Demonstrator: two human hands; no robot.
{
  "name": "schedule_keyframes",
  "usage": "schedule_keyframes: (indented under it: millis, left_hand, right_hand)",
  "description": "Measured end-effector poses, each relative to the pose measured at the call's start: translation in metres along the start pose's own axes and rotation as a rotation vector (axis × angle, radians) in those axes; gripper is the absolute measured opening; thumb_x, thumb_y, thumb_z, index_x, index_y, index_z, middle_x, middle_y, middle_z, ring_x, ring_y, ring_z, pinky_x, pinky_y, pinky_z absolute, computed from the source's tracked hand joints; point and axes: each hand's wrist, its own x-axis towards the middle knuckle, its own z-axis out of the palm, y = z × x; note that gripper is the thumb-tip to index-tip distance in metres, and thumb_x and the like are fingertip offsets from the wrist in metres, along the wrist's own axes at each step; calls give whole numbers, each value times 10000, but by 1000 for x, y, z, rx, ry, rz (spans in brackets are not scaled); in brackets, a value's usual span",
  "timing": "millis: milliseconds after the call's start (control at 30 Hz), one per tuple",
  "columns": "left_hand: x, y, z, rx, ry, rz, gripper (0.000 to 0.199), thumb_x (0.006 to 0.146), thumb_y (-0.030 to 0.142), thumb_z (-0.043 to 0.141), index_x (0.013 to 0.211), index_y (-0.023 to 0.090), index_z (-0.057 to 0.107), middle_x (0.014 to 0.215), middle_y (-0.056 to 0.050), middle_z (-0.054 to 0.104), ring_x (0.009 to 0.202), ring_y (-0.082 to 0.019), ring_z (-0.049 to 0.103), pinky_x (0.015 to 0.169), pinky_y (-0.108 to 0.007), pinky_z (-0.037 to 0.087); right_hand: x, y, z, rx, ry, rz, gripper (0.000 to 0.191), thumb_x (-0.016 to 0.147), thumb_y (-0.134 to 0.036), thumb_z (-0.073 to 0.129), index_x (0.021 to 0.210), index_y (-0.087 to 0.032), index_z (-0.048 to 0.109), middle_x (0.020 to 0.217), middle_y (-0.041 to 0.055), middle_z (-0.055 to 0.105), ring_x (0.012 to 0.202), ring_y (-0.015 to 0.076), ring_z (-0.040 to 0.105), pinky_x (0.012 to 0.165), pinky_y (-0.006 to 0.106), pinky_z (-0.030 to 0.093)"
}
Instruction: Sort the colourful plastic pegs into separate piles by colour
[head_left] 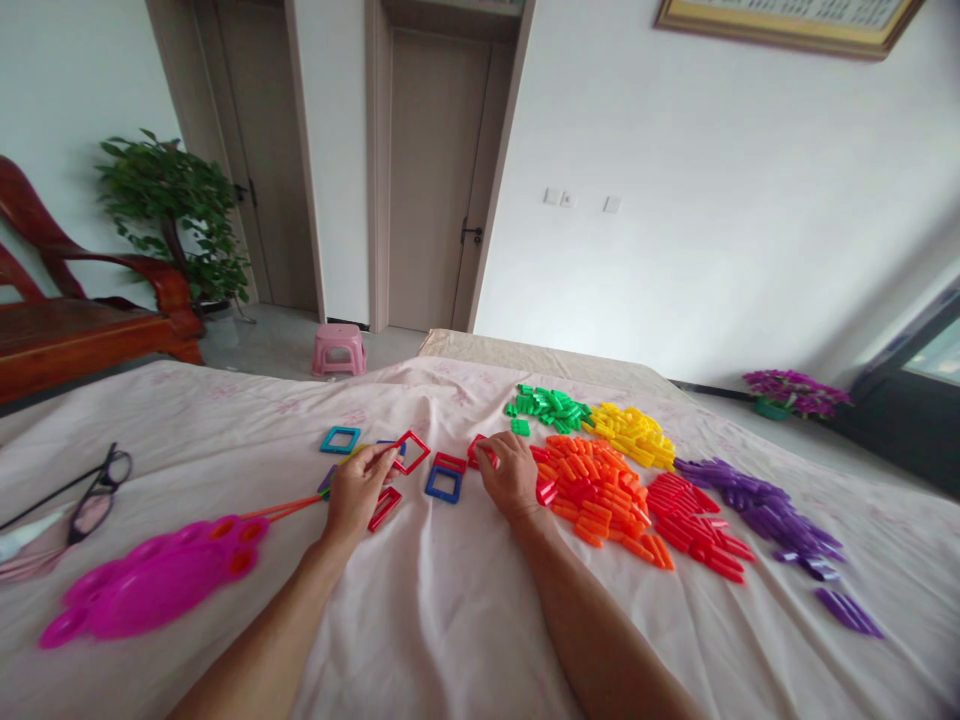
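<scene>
My left hand (358, 485) pinches a red square frame (412, 453) by its left corner, held tilted. Under and beside that hand lie a red piece (384, 508), part of a yellow piece and a purple one. My right hand (510, 472) has its fingers closed round a red piece (475, 450), partly hidden by the fingers. Between the hands a blue square frame (443, 484) overlaps a red one (450, 462) on the cloth. Farther left rests a teal square frame (340, 440).
Piles of green (553, 408), yellow (632, 434), orange (596, 488), red (694, 522) and purple (772, 508) pieces spread over the right of the cloth (420, 640). A magenta paw-shaped toy (154, 585) and glasses (97, 495) lie left.
</scene>
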Motion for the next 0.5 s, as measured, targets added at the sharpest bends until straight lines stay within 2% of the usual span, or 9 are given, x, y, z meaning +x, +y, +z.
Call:
schedule_keyframes:
  millis: [100,233,367,500]
  left_hand:
    - [-2,1,2,24,-45,17,449,794,521,619,1013,139,707,867,-91,758,733,-192,696,661,-276,546]
    - [-5,3,4,-19,-91,-61,490,785,535,626,1064,137,692,834,-86,755,707,-198,694,545,-246,515]
    - [-5,2,6,-83,-104,-111,478,766,533,654,1020,130,693,777,-61,742,608,-156,657,536,-231,504]
    - [-3,0,7,-145,-148,-159,464,743,531,684,987,136,688,768,-57,740,622,-160,667,567,-239,519]
  right_hand:
    - [-1,-15,2,124,28,-146,180,903,-257,595,1048,-209,691,984,70,658,920,200,572,837,324,448]
    - [-5,-39,3,179,-51,-319,308,900,-299,621,1199,-227,637,1075,80,638,963,205,561,856,344,455]
    - [-8,-52,4,78,-137,-400,260,871,-337,671,1127,-293,685,1116,63,621,948,209,539,823,346,445]
    - [-8,-58,6,-16,-164,-444,172,893,-377,642,1040,-335,721,1085,43,631,907,197,529,776,322,425]
